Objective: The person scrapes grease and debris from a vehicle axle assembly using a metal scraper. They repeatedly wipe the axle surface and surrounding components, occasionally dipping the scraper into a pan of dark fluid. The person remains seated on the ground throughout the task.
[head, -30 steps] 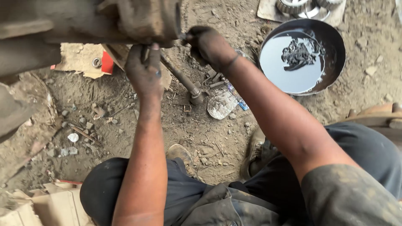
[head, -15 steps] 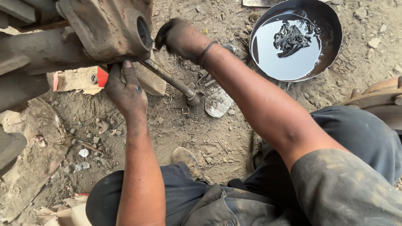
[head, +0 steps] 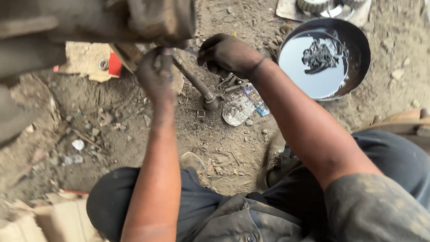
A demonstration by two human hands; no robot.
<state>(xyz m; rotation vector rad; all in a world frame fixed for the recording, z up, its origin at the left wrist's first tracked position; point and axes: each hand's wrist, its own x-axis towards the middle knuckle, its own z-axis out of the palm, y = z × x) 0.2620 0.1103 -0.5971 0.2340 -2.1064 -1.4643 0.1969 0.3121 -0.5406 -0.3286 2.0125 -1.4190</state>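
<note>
A big rusty, dirt-caked axle housing (head: 148,18) hangs over the ground at the top left. My left hand (head: 154,76) reaches up under it with its fingers curled against its underside. My right hand (head: 226,54), black with grease, is closed at the housing's right end; what it grips is too small to make out. A long metal bar with a socket end (head: 199,87) lies on the dirt just below both hands.
A round black pan (head: 358,49) with dark oil and greasy parts stands at the upper right. Bearing rings on cardboard (head: 313,6) lie above it. Crumpled wrappers (head: 244,107), torn cardboard with a red patch (head: 89,62) and stones litter the dirt. My knees and shoes fill the bottom.
The view has shifted, so the housing and both hands sit more to the right and lower in frame. Both hands stay at the housing's end, in about the same grips.
</note>
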